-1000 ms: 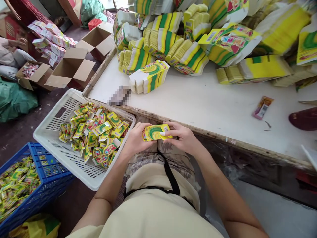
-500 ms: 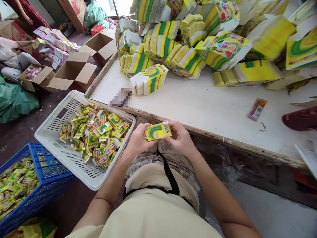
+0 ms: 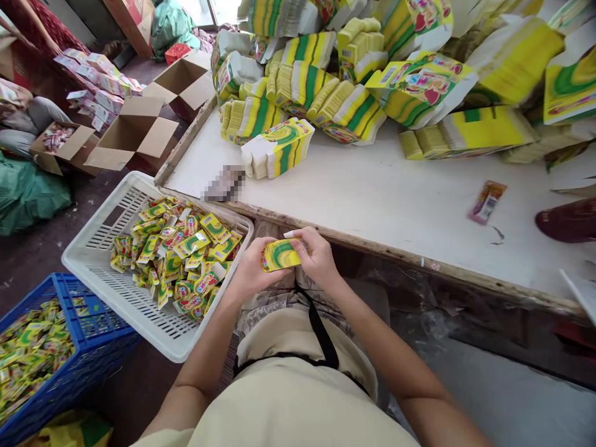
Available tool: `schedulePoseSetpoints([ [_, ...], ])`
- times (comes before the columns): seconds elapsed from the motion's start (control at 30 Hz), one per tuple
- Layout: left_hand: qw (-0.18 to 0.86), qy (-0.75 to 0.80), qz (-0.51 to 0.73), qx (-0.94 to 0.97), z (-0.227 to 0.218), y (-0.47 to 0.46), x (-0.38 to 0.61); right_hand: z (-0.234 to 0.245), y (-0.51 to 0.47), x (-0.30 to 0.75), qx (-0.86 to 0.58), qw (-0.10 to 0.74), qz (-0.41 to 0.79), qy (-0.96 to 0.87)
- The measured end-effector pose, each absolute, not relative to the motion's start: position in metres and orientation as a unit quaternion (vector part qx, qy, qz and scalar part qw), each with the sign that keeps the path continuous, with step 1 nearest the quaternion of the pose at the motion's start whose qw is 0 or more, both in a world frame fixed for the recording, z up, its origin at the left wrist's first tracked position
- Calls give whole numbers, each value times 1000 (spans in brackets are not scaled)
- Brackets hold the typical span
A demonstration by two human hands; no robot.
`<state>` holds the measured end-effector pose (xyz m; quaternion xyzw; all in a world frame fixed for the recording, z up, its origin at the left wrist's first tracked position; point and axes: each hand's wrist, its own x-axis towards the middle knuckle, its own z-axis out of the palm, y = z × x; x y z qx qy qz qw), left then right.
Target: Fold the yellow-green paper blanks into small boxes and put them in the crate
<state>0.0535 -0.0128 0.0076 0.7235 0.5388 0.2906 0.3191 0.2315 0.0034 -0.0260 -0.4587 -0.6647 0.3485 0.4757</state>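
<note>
Over my lap, both hands hold one small yellow-and-green cardboard box (image 3: 279, 254). My left hand (image 3: 251, 270) grips its left end, with the thumb below and fingers behind. My right hand (image 3: 318, 256) closes on the right end, thumb lying across the printed face, and a bit of white flap shows above its fingers. Just left of my left hand stands a white plastic basket (image 3: 95, 248) with a heap of similar small boxes (image 3: 186, 248) in it.
A white table (image 3: 372, 192) lies ahead, bearing stacks of flat cartons (image 3: 298, 81), a small wrapped packet (image 3: 487, 202) and a dark red object (image 3: 565, 220). A blue crate (image 3: 93, 329) with small packs sits lower left. Cardboard boxes (image 3: 135, 133) and two people are beyond.
My right hand has moved left and in over the box's right end, its thumb now across the face. The box has shifted slightly left. A seated person's hand has drawn back from the pink-white boxes.
</note>
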Motion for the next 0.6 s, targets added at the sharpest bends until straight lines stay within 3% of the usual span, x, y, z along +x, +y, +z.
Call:
schedulePoseSetpoints([
  [0.1, 288, 598, 261, 701, 12, -8, 3, -19, 23, 227, -418, 451, 376, -693],
  [0.23, 98, 757, 189, 618, 20, -7, -89, -16, 85, 257, -454, 493, 365, -647],
  [0.3, 47, 808, 212, 547, 18, -6, -118, -21, 124, 277, -498, 511, 362, -599],
  [0.5, 209, 689, 416, 556, 4, 48, -69, -36, 214, 289, -604, 468, 442, -469],
  [0.6, 205, 611, 438, 627, 12, 107, -17, -36, 239, 273, -602, 472, 446, -464],
])
